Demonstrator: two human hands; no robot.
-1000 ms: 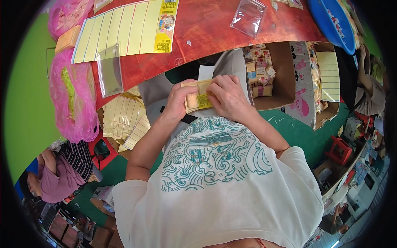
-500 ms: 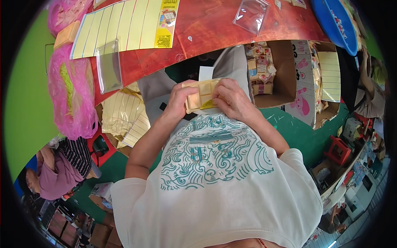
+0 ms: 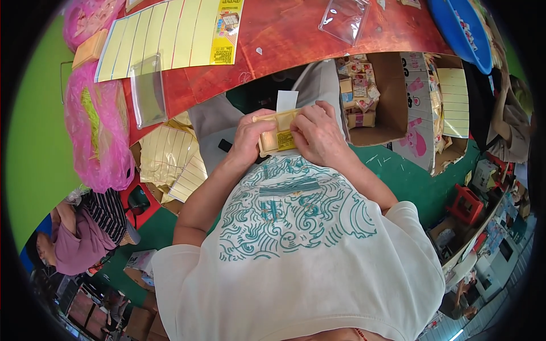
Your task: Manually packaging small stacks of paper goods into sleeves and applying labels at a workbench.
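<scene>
Over my lap, between both hands, is a small pale wooden box (image 3: 266,143). My left hand (image 3: 245,139) is closed round its left end, thumb on the top face. My right hand (image 3: 322,135) grips the right end, its curled fingers pressing on a yellow printed label (image 3: 285,139) that lies across the box face. Those fingers hide part of the label and the box's right side. Just beyond the box a white slip of paper (image 3: 287,100) sticks up; what it rests on cannot be made out.
On the red table (image 3: 284,45) ahead lie a yellow label sheet (image 3: 153,40) and clear plastic covers (image 3: 149,91). Pink bags (image 3: 85,131) hang at left. A cardboard box (image 3: 387,102) of small wrapped boxes stands right of my lap, below a blue basin (image 3: 463,34).
More of the yellow label now shows across the box face. My right fingers have shifted slightly over it, while my left hand keeps its hold.
</scene>
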